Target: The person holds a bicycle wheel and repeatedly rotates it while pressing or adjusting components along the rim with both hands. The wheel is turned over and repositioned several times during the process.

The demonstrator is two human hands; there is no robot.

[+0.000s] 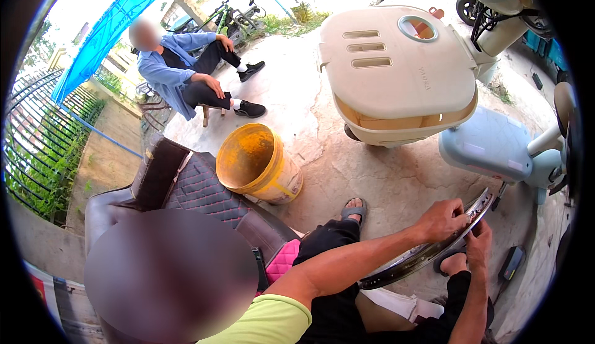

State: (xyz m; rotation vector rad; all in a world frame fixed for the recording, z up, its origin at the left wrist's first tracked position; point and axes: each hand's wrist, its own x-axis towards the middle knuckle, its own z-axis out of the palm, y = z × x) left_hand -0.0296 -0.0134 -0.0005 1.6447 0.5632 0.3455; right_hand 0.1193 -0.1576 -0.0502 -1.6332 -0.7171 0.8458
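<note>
A shiny curved metal wheel rim [416, 260] slants across the lower right, its near end over my lap. My left hand [441, 221] reaches across from the lower left and closes on the rim's upper edge, thumb and fingers pinched together. Below it, my right hand [479, 246] grips the same rim from the outer side; some of its fingers are hidden behind the metal. Whether a small part sits between my fingertips I cannot make out. Under the rim, white cloth or paper [396, 302] lies by my legs.
A beige lidded plastic box [403, 65] and a light blue scooter body [483, 141] stand ahead to the right. A yellow-rimmed bucket [284, 180] stands beside a black quilted seat [207, 186]. A person [170, 77] sits at far left. A dark tool-like object [512, 263] lies at right.
</note>
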